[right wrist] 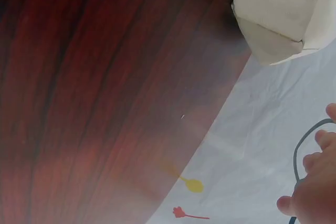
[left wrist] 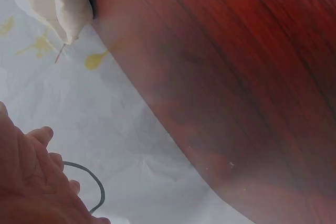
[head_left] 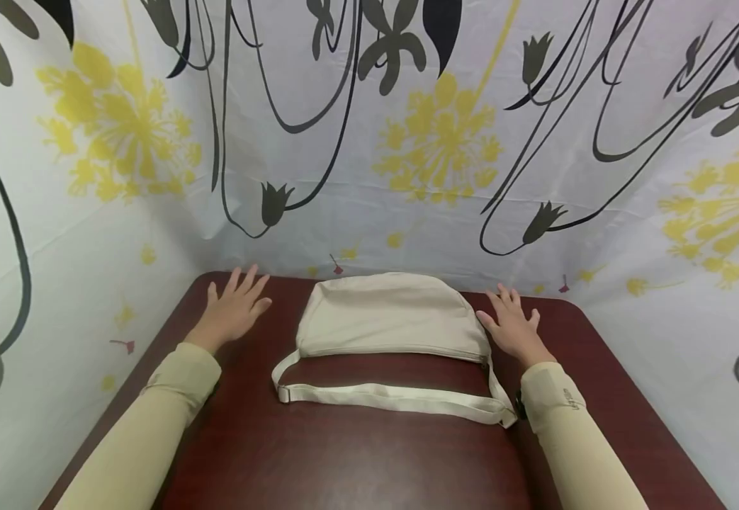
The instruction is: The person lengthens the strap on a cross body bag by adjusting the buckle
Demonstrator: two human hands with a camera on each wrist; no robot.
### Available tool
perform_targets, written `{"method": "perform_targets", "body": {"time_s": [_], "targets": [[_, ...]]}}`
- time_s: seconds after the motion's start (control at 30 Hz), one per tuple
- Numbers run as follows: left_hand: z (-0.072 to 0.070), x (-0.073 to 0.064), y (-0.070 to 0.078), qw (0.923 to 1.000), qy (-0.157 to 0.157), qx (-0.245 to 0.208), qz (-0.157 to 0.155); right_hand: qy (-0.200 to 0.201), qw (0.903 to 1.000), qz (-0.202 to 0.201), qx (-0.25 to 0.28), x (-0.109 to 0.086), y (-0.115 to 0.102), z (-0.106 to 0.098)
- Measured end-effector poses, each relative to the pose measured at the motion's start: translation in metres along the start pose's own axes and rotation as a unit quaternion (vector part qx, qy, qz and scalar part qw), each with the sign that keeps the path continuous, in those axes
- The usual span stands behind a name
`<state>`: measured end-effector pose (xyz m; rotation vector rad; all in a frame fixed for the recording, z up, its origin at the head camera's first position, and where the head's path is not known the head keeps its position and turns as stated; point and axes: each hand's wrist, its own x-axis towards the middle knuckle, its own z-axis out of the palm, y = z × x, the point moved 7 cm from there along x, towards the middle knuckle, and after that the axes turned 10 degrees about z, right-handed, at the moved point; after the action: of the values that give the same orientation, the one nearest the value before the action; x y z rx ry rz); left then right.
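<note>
A cream shoulder bag (head_left: 391,315) lies on the dark red wooden table, its zipped edge toward me. Its strap (head_left: 388,398) loops out in front, with a buckle at the left end. My left hand (head_left: 232,312), fingers spread, is left of the bag and apart from it. On the other side, my right hand (head_left: 514,327) has its fingers spread near the bag's right end; I cannot tell whether it touches. Part of the bag (left wrist: 58,3) shows at the top of the left wrist view, and a corner of the bag (right wrist: 283,19) in the right wrist view.
The table (head_left: 343,460) has rounded far corners. White cloth (head_left: 324,170) printed with yellow flowers and grey stems hangs behind the table and along both sides, close to its edges.
</note>
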<state>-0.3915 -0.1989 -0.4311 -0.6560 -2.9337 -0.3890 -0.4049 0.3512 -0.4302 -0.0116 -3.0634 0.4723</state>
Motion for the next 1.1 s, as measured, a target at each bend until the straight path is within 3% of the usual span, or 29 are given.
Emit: {"method": "perform_targets", "body": {"time_s": [0.13, 0.27, 0.37, 0.47, 0.67, 0.77, 0.93, 1.1], "targets": [[0.000, 0.003, 0.007, 0.9997, 0.013, -0.007, 0.021, -0.008, 0.9998, -0.009, 0.014, -0.003, -0.007, 0.000], [-0.004, 0.000, 0.020, 0.9979, 0.036, -0.018, 0.051, -0.011, 0.9982, -0.047, 0.037, -0.009, -0.026, 0.001], [-0.010, -0.004, 0.035, 0.9956, 0.047, -0.035, 0.073, -0.026, 0.9950, -0.078, 0.058, -0.017, -0.045, 0.002], [-0.013, -0.006, 0.052, 0.9916, 0.039, -0.071, 0.101, -0.062, 0.9893, -0.111, 0.072, -0.028, -0.064, 0.005], [-0.012, -0.012, 0.087, 0.9753, -0.032, -0.159, 0.150, -0.177, 0.9691, -0.164, 0.053, -0.059, -0.099, 0.014], [-0.005, -0.018, 0.106, 0.9648, -0.076, -0.177, 0.179, -0.215, 0.9574, -0.188, 0.045, -0.075, -0.116, 0.018], [0.014, -0.026, 0.134, 0.9478, -0.146, -0.184, 0.216, -0.230, 0.9396, -0.253, 0.014, -0.096, -0.143, 0.032], [0.031, -0.029, 0.149, 0.9369, -0.193, -0.193, 0.219, -0.235, 0.9323, -0.275, -0.005, -0.107, -0.159, 0.048]]}}
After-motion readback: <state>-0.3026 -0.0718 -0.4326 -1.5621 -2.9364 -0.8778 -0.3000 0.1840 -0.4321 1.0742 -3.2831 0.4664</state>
